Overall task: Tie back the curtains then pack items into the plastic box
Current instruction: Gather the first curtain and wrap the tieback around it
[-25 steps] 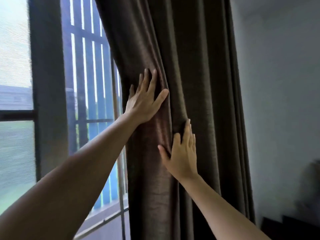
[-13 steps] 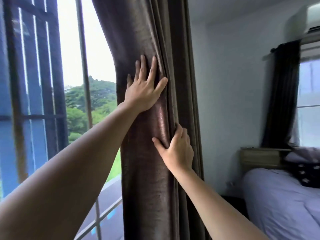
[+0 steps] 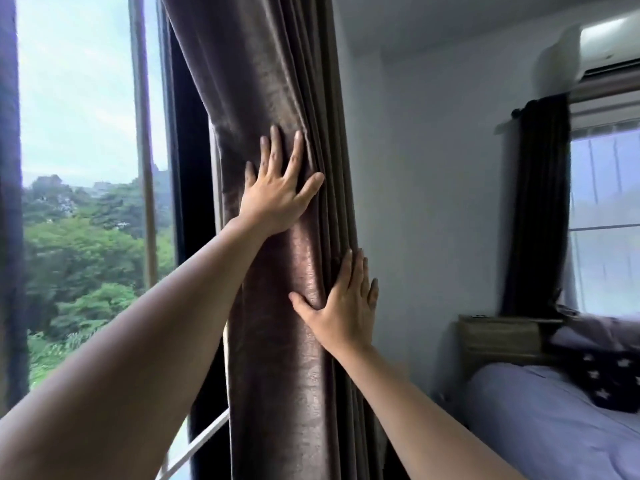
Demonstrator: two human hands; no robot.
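Observation:
A dark brown curtain hangs bunched into a narrow column of folds in the middle of the view, beside the window. My left hand presses flat on its front with fingers spread and straight. Lower and to the right, my right hand lies flat on the folds at the curtain's right edge, thumb out to the left. Neither hand holds a tie-back, and no plastic box is in view.
The wall stands just right of the curtain. A bed with a star-patterned pillow fills the lower right, a wooden headboard behind it. A second dark curtain and an air conditioner are at the far right.
The curtain has been pushed right and gathered tighter, baring more window. Both hands travelled right with it; my right hand's fingers went from curled on the folds to flat.

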